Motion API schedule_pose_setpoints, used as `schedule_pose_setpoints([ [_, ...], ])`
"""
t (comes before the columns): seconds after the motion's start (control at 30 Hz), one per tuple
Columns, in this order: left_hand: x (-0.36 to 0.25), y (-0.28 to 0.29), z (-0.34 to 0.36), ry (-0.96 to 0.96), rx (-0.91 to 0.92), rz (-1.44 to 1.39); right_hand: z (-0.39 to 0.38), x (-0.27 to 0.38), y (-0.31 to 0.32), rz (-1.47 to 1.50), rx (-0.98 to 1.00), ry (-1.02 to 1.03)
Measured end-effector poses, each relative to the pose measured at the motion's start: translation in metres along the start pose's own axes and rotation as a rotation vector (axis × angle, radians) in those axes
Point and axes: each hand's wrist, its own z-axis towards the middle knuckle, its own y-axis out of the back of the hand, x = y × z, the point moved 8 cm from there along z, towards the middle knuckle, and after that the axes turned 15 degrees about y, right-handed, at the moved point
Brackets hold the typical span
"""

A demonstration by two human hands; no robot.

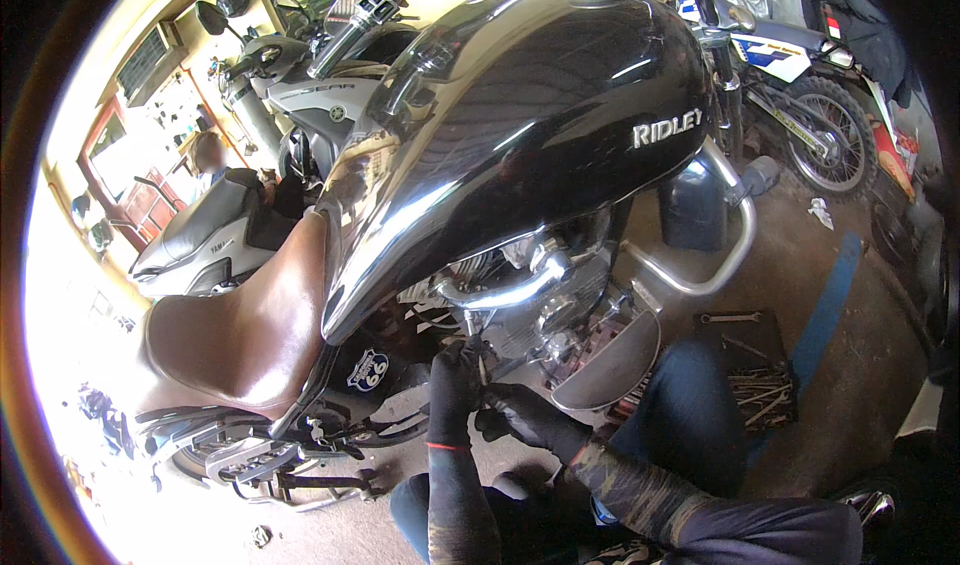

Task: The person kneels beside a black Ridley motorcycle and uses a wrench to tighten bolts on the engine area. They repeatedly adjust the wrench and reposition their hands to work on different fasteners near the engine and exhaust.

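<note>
In black gloves, both my hands work low beside the engine [520,330] of a motorcycle with a glossy black fuel tank [520,95]. My left hand [455,373] is raised, its fingers closed close under a chrome pipe [515,287]. A thin, pale metal rod [482,367] shows beside those fingers; I cannot tell its kind or which hand holds it. Just below and to the right, my right hand [525,417] is closed, fingers curled toward the left hand. What either hand grips is hidden or too small to name.
A half-round footboard [610,370] juts out right of my hands, beneath a chrome crash bar [740,245]. Beyond my knee lies a tray of wrenches [760,395] on the floor. The brown seat [235,335] is at left. Other motorcycles [800,115] and a person [207,155] are farther back.
</note>
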Motion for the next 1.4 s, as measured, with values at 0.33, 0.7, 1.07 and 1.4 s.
schedule_pose_setpoints([
  [0.33, -0.016, 0.008, -0.003, -0.016, -0.142, 0.381, 0.004, 0.003, 0.007, -0.387, -0.065, 0.11],
  [0.7, 0.018, -0.008, 0.004, 0.046, 0.093, 0.059, 0.004, -0.012, 0.006, -0.21, -0.017, -0.003],
  [1.07, 0.003, 0.001, 0.003, 0.053, -0.031, 0.379, 0.003, -0.007, 0.009, -0.169, -0.013, 0.149],
  [1.4, 0.013, -0.003, 0.001, -0.022, 0.233, -0.322, 0.011, 0.004, 0.004, -0.59, -0.167, 0.253],
])
